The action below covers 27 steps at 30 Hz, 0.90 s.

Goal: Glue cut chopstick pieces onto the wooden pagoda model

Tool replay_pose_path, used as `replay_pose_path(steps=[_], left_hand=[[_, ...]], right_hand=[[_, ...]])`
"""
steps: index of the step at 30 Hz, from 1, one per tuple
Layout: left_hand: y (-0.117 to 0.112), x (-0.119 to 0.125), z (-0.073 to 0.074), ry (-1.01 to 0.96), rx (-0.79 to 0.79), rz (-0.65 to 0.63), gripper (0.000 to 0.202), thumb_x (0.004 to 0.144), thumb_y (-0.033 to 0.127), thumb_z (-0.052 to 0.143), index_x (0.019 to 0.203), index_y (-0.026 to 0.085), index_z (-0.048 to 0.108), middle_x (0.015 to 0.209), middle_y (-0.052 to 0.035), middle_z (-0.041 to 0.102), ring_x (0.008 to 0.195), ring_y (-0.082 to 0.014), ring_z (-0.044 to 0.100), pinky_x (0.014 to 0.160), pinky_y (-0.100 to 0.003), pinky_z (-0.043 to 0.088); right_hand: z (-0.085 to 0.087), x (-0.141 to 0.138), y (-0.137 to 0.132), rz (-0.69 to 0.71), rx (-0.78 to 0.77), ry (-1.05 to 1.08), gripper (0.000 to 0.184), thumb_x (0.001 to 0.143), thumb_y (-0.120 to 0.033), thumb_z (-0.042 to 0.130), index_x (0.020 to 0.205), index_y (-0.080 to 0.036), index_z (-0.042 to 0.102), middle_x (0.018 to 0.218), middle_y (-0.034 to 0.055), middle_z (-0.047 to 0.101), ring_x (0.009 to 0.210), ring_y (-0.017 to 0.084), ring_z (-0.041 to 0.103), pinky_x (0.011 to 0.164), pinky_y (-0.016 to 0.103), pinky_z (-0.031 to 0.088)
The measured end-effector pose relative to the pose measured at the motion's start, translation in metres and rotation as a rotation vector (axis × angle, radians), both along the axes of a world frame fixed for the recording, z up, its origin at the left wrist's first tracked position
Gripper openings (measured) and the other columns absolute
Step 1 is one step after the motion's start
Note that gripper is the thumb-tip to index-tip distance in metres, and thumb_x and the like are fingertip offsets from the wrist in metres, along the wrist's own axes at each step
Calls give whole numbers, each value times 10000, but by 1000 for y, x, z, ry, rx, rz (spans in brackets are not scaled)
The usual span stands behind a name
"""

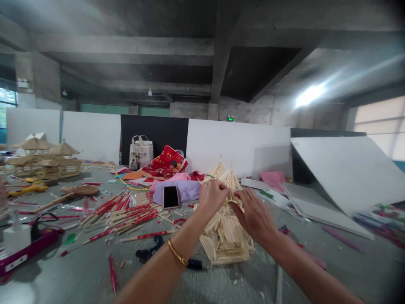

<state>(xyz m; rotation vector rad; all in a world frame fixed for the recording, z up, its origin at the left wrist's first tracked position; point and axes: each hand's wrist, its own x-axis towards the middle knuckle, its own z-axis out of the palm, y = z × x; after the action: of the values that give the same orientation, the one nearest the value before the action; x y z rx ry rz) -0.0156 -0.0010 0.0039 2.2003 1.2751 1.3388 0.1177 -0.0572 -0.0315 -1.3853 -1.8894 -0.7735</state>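
A pale tiered tower of wooden sticks (226,242) stands on the grey counter (79,274), directly ahead of both forearms. The left hand (212,196) closes its fingers on the tower's upper tier from the left. The right hand (253,215) pinches the same tier from the right. Left of the tower lie a black phone (171,196) and a loose heap of red-wrapped chopsticks (126,213).

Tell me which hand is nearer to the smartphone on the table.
Left. The left hand grips the peak of the stick pagoda model, just right of the smartphone; the right hand touches that peak from the far side, farther off.
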Motion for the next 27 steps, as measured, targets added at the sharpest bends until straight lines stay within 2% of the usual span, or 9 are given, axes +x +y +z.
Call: replay_pose_path(steps=[6, 17, 27], left_hand=[[0, -1, -1, -1, 33, -16, 176, 664, 283, 527, 625, 172, 659, 593, -1, 644, 586, -102, 559, 538, -205, 333], [-1, -1, -6, -36, 63, -37, 170, 691, 279, 516, 649, 180, 647, 615, 2, 647, 615, -113, 573, 559, -207, 360], [2, 0, -9, -8, 73, -1, 144, 697, 277, 527, 672, 190, 639, 658, -3, 654, 636, -122, 574, 572, -215, 368]], right_hand=[[3, -9, 2, -63, -39, 26, 84, 854, -268, 440, 870, -193, 474, 839, 27, 516, 769, 185, 533, 623, 274, 372], [2, -11, 2, -79, -14, 14, 114, 870, -281, 416, 878, -195, 491, 806, 32, 545, 717, 183, 546, 578, 269, 354], [1, -13, 2, -121, -20, -20, 119, 873, -282, 406, 860, -200, 492, 808, 33, 545, 717, 185, 555, 548, 265, 358]])
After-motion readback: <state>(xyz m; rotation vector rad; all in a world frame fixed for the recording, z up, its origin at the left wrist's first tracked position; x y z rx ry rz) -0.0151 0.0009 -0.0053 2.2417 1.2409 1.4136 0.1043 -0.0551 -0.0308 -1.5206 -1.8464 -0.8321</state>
